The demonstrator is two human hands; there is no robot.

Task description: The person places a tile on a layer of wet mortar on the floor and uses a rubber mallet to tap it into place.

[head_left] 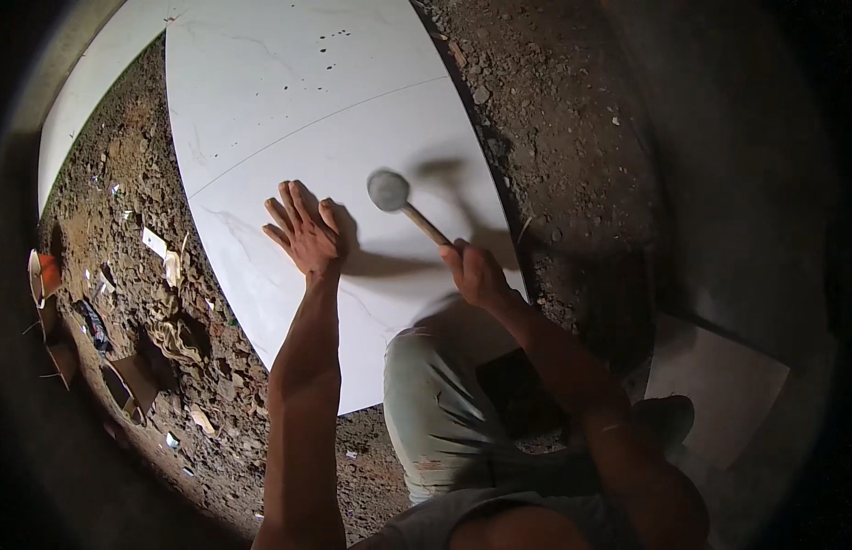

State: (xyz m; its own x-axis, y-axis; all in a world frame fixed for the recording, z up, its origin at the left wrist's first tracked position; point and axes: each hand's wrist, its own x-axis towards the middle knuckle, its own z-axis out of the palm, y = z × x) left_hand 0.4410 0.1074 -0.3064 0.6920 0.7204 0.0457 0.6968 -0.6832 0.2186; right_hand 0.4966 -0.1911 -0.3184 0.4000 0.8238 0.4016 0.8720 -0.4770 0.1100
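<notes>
A large white floor tile [389, 266] with faint marbling lies on the ground before me. My left hand [311, 234] rests flat on it, fingers spread. In my right hand [478, 273] is the wooden handle of a mallet [389, 190] with a rounded grey head. The head is over the tile, to the right of my left hand, and casts a shadow on the surface. Whether the head touches the tile I cannot tell. A second white tile [307, 64] joins this one along a thin seam at the far side, with dark specks on it.
Rough soil [123, 211] with stones, scraps and torn cardboard [132, 380] lies to the left. Another tile [87, 110] shows at the far left. More dirt [554, 110] runs along the right edge. A pale flat piece [714, 390] lies at the lower right, near my knee.
</notes>
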